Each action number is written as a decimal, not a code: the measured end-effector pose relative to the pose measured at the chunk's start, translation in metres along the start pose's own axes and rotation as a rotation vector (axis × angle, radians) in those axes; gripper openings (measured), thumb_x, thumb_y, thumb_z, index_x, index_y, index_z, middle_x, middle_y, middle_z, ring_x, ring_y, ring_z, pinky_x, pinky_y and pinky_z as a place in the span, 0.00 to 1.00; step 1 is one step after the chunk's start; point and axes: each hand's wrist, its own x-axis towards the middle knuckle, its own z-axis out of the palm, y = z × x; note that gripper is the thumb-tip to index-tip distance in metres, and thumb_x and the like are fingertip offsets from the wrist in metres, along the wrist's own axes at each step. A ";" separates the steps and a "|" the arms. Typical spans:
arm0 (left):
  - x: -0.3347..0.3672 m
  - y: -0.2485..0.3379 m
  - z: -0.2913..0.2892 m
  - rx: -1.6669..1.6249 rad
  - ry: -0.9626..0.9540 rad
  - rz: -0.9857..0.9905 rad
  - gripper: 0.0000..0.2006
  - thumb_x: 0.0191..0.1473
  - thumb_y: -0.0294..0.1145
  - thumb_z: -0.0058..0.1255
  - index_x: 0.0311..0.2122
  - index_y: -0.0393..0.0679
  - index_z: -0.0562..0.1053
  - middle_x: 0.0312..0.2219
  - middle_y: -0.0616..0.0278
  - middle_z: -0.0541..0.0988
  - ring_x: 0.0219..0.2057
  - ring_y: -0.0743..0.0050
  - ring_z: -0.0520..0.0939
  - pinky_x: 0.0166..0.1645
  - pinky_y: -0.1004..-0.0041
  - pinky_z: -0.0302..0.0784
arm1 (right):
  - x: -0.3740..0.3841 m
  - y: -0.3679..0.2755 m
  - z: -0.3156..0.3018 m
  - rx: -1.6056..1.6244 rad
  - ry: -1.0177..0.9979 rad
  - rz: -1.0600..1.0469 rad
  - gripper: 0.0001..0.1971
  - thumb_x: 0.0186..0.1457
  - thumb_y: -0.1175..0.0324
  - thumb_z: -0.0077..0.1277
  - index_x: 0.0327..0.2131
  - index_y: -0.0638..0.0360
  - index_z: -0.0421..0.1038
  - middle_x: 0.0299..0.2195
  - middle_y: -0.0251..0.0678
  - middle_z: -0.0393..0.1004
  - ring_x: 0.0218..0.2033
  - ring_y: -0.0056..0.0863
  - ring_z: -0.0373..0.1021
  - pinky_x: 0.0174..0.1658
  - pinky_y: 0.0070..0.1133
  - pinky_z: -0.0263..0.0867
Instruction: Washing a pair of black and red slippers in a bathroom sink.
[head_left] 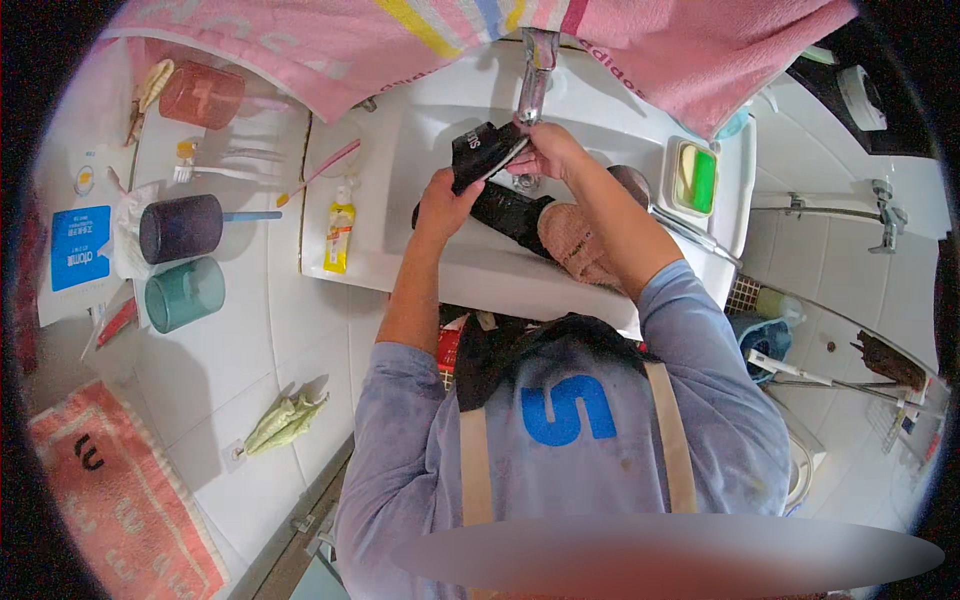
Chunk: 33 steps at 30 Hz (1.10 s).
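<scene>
Left hand: my left hand (447, 208) is clamped on the near end of the slipper, fingers curled around its edge.
Right hand: my right hand (548, 152) is closed on the slipper's far end, just by the tap's mouth.
Held slipper: a black slipper with white lettering on its strap and a pale sole edge (484, 153), tilted between my two hands, above the white rectangular washbasin (425, 125).
Tap: a shiny chrome tap (534, 85) comes down to the slipper's far end; whether water runs, I cannot tell.
Below my hands: a second black slipper (512, 216) lies in the basin; a fuzzy pinkish-beige slipper (572, 240) sits right beside it, partly behind my right forearm.
Left rim: a yellow tube with a whitish cap (339, 240) lies near a pink-handled toothbrush (322, 171).
Right rim: a white soap dish (668, 180) holds a bright green block (704, 182) and a pale yellow one (686, 170), side by side.
Over the tap: a pink towel with coloured stripes (300, 55) hangs across the basin's back.
</scene>
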 end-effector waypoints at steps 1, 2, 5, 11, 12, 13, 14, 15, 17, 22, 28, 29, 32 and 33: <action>-0.002 0.003 0.002 0.029 -0.002 0.048 0.20 0.44 0.41 0.57 0.40 0.37 0.71 0.37 0.46 0.73 0.40 0.47 0.74 0.45 0.61 0.69 | -0.001 -0.001 -0.001 0.037 -0.025 -0.010 0.15 0.58 0.64 0.41 0.42 0.67 0.62 0.31 0.45 0.70 0.28 0.39 0.73 0.29 0.33 0.76; -0.003 0.007 0.004 0.057 -0.005 0.095 0.20 0.44 0.39 0.57 0.40 0.38 0.70 0.37 0.46 0.73 0.41 0.46 0.73 0.45 0.60 0.69 | -0.004 -0.002 -0.004 0.040 -0.025 -0.011 0.15 0.58 0.64 0.41 0.42 0.67 0.62 0.31 0.45 0.70 0.28 0.39 0.73 0.29 0.33 0.76; -0.004 0.020 0.012 0.196 0.006 0.165 0.22 0.41 0.36 0.58 0.43 0.38 0.69 0.40 0.46 0.72 0.43 0.45 0.72 0.48 0.59 0.67 | -0.019 -0.009 -0.013 0.116 0.009 0.030 0.15 0.56 0.65 0.44 0.43 0.65 0.62 0.31 0.42 0.70 0.29 0.37 0.73 0.29 0.32 0.76; -0.008 0.007 0.039 0.174 0.126 0.300 0.24 0.39 0.33 0.59 0.44 0.37 0.69 0.47 0.47 0.69 0.50 0.48 0.68 0.55 0.62 0.63 | -0.058 -0.001 -0.038 -0.025 -0.236 -0.226 0.24 0.53 0.75 0.45 0.55 0.56 0.59 0.43 0.39 0.70 0.38 0.33 0.73 0.36 0.30 0.75; -0.011 0.010 0.041 0.173 0.123 0.301 0.24 0.39 0.33 0.59 0.44 0.37 0.69 0.47 0.47 0.69 0.50 0.48 0.68 0.55 0.62 0.63 | -0.058 0.004 -0.043 0.023 -0.245 -0.215 0.26 0.52 0.77 0.45 0.56 0.56 0.56 0.44 0.39 0.70 0.37 0.34 0.73 0.35 0.30 0.75; -0.014 0.012 0.042 0.144 0.116 0.288 0.24 0.38 0.32 0.59 0.44 0.37 0.69 0.48 0.48 0.68 0.51 0.49 0.67 0.56 0.62 0.61 | -0.058 0.007 -0.048 0.071 -0.254 -0.204 0.28 0.51 0.79 0.44 0.57 0.56 0.54 0.46 0.40 0.69 0.36 0.36 0.73 0.35 0.30 0.75; -0.016 0.015 0.043 0.116 0.108 0.274 0.23 0.38 0.32 0.59 0.43 0.36 0.70 0.48 0.48 0.68 0.52 0.50 0.66 0.57 0.61 0.60 | -0.059 0.010 -0.054 0.072 -0.252 -0.205 0.28 0.51 0.79 0.44 0.57 0.56 0.54 0.46 0.40 0.69 0.36 0.36 0.73 0.35 0.30 0.75; -0.017 0.012 0.044 0.119 0.111 0.272 0.23 0.38 0.32 0.59 0.43 0.36 0.70 0.48 0.48 0.68 0.52 0.50 0.66 0.57 0.61 0.60 | -0.062 0.012 -0.053 0.090 -0.268 -0.219 0.28 0.51 0.80 0.43 0.58 0.56 0.54 0.47 0.40 0.67 0.40 0.36 0.72 0.37 0.31 0.75; -0.020 0.004 0.046 0.070 0.181 0.355 0.22 0.39 0.32 0.58 0.43 0.37 0.71 0.47 0.49 0.69 0.53 0.51 0.65 0.58 0.60 0.59 | -0.066 0.016 -0.051 0.110 -0.289 -0.232 0.29 0.51 0.80 0.43 0.58 0.55 0.53 0.49 0.41 0.66 0.43 0.37 0.71 0.39 0.33 0.74; -0.022 0.016 0.051 0.087 0.175 0.410 0.20 0.39 0.31 0.57 0.41 0.39 0.72 0.46 0.50 0.71 0.54 0.51 0.65 0.58 0.59 0.59 | -0.075 0.028 -0.056 0.216 -0.177 -0.259 0.29 0.51 0.82 0.41 0.59 0.54 0.52 0.51 0.40 0.64 0.48 0.37 0.68 0.44 0.38 0.71; -0.029 0.003 0.053 0.072 0.195 0.427 0.16 0.42 0.30 0.55 0.40 0.41 0.72 0.45 0.53 0.72 0.52 0.51 0.67 0.57 0.59 0.60 | -0.110 0.032 -0.083 0.316 -0.133 -0.345 0.29 0.54 0.80 0.38 0.60 0.53 0.49 0.53 0.42 0.62 0.49 0.41 0.67 0.45 0.39 0.70; -0.030 -0.006 0.054 0.066 0.256 0.426 0.16 0.43 0.31 0.55 0.40 0.42 0.72 0.45 0.52 0.72 0.52 0.51 0.67 0.57 0.59 0.61 | -0.113 0.033 -0.089 0.303 -0.105 -0.359 0.28 0.54 0.80 0.39 0.59 0.53 0.50 0.53 0.43 0.62 0.48 0.42 0.67 0.45 0.41 0.70; -0.027 -0.018 0.057 -0.024 0.373 0.250 0.17 0.44 0.32 0.54 0.42 0.41 0.71 0.45 0.50 0.71 0.49 0.50 0.69 0.54 0.59 0.63 | -0.119 0.035 -0.108 0.329 -0.083 -0.398 0.28 0.53 0.82 0.37 0.58 0.56 0.51 0.52 0.46 0.62 0.48 0.45 0.66 0.46 0.40 0.70; -0.027 -0.025 0.057 0.064 0.420 0.200 0.21 0.48 0.36 0.54 0.47 0.39 0.67 0.44 0.51 0.72 0.46 0.52 0.71 0.51 0.62 0.66 | -0.121 0.035 -0.107 0.329 -0.085 -0.398 0.28 0.53 0.82 0.37 0.58 0.56 0.51 0.52 0.46 0.62 0.48 0.45 0.66 0.46 0.40 0.70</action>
